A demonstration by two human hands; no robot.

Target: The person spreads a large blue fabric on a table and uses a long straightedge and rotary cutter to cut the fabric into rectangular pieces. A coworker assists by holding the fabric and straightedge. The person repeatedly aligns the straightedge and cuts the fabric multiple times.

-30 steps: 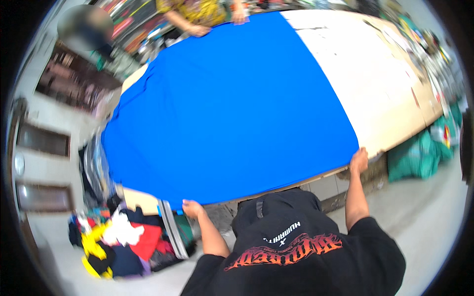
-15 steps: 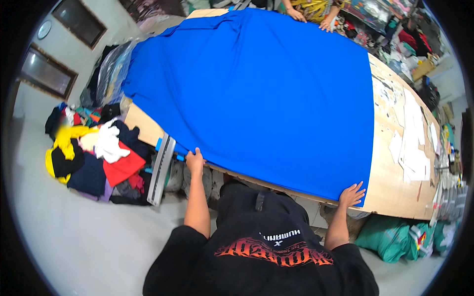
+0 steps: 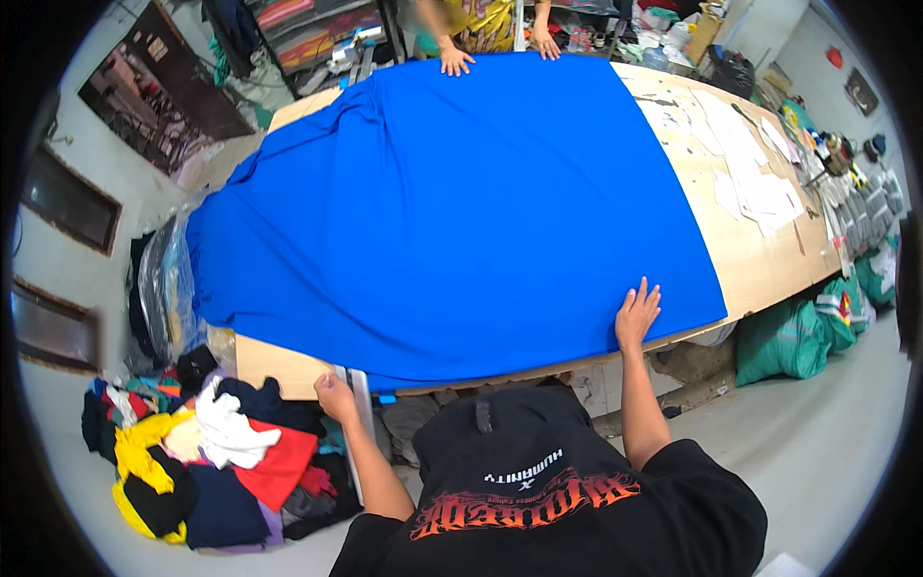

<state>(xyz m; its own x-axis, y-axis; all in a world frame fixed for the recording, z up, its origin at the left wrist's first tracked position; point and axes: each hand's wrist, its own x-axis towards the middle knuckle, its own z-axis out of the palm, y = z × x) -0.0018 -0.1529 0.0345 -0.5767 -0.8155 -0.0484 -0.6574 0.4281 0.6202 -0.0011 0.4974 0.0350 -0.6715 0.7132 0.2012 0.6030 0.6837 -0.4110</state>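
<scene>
Cloth (image 3: 452, 212): blue, now reaches less far toward your right table (image 3: 769, 260) end.
Left hand (image 3: 335, 396): gripping near edge, as before.
Right hand (image 3: 636, 315): flat, open on cloth.

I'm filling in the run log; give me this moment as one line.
left hand: at table edge, grips grey bar | right hand: flat on blue fabric | co-worker's hands: on far edge

Bright, even overhead light fills the room, with only soft, short shadows. The blue fabric (image 3: 452, 212) is vividly saturated and shows faint shading in its folds at the left. The bare wood of the desk (image 3: 760, 255) looks pale and slightly washed out. Fisheye distortion bows straight edges, and a black vignette rings the frame. Focus is sharp centrally, softer toward the rim.
</scene>
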